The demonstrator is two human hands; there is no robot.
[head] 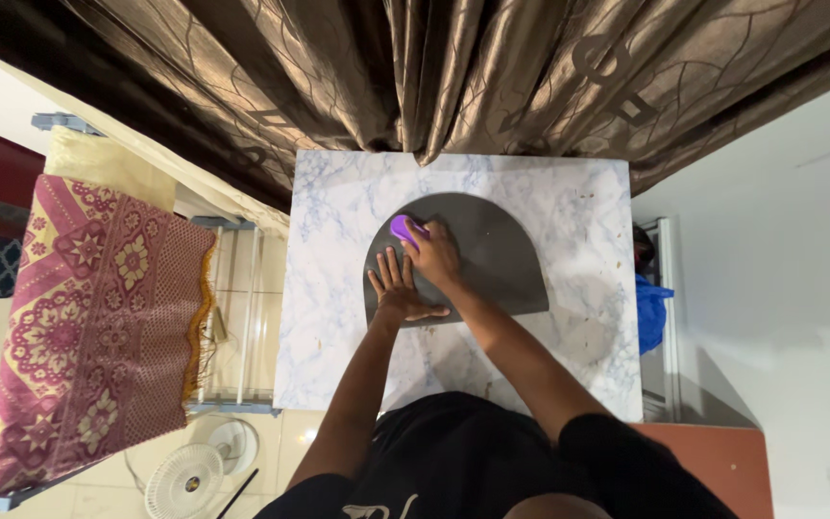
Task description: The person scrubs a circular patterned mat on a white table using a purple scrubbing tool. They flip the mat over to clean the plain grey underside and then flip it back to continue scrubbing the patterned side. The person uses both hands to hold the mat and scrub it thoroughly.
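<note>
Right hand (pixel 433 255) grips purple brush (pixel 402 228) on gray mat (pixel 501 259); left hand (pixel 398 288) flat, open beside.

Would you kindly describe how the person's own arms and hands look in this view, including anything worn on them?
Both arms are bare from the short black sleeves of a dark top down to the fingers. The left hand and the right hand wear no gloves, and no rings, watch or bracelets can be made out at this size. Fingernails are too small to judge.
</note>
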